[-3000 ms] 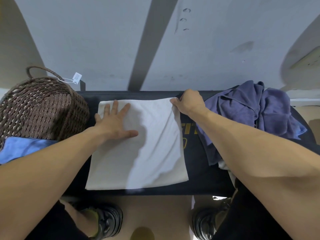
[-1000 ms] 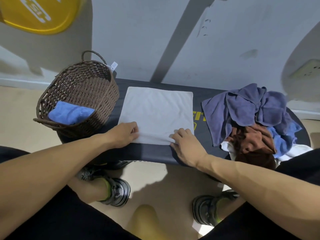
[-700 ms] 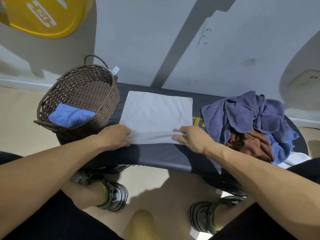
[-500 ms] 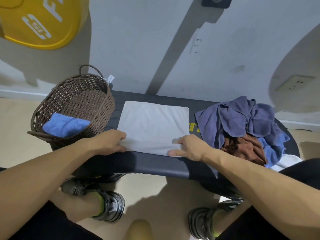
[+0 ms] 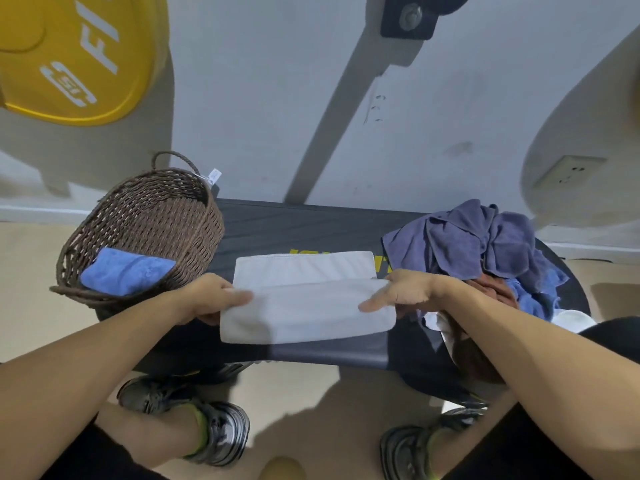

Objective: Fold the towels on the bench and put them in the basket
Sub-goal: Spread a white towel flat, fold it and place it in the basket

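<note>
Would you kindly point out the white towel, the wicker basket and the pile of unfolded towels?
white towel (image 5: 308, 317), head view, on the folded-over front flap.
wicker basket (image 5: 162, 216), head view, on its inner woven wall.
pile of unfolded towels (image 5: 460, 244), head view, on the purple top towel.

I face a pale grey wall (image 5: 263, 98) with a yellow weight plate (image 5: 69, 53) at upper left and a socket (image 5: 568, 173) at right. A white skirting (image 5: 31, 211) meets the beige floor (image 5: 27, 271) below me.

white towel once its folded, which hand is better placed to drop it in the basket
Left, probably. The left hand grips the white towel on the end beside the basket; the right hand holds the far end.
</note>
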Motion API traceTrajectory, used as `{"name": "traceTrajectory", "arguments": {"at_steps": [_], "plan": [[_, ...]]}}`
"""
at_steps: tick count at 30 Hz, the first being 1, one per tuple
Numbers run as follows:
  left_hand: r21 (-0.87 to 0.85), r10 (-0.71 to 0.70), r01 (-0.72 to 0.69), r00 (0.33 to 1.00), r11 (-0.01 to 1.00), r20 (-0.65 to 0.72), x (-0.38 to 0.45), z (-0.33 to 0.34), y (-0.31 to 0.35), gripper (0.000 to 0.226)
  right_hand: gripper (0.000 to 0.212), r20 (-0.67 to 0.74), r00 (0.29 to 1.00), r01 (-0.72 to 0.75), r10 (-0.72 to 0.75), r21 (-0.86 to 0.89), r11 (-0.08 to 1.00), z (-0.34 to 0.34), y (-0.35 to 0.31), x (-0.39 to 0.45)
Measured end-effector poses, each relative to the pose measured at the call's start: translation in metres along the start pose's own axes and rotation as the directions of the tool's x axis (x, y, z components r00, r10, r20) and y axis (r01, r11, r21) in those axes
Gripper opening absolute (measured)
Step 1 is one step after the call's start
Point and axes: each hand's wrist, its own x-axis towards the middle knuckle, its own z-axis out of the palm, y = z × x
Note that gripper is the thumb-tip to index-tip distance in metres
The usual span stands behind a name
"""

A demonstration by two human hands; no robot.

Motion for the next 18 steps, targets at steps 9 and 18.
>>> {"name": "traceTrajectory", "arguments": {"at_steps": [9, 18], "plan": [[-0.232, -0.119, 0.138, 0.988, 0.963, 0.095, 0.008, 0.006, -0.019, 0.020, 0.027, -0.220, 0.975, 0.033, -0.007, 0.115, 0.993, 0.021, 0.011, 0.010], [-0.002, -0.066, 0.067, 0.989, 0.998, 0.135, -0.002, 0.017, -0.019, 0.016, 0.021, -0.143, 0.990, -0.023, -0.003, -0.175, 0.984, 0.026, 0.004, -0.001]]}}
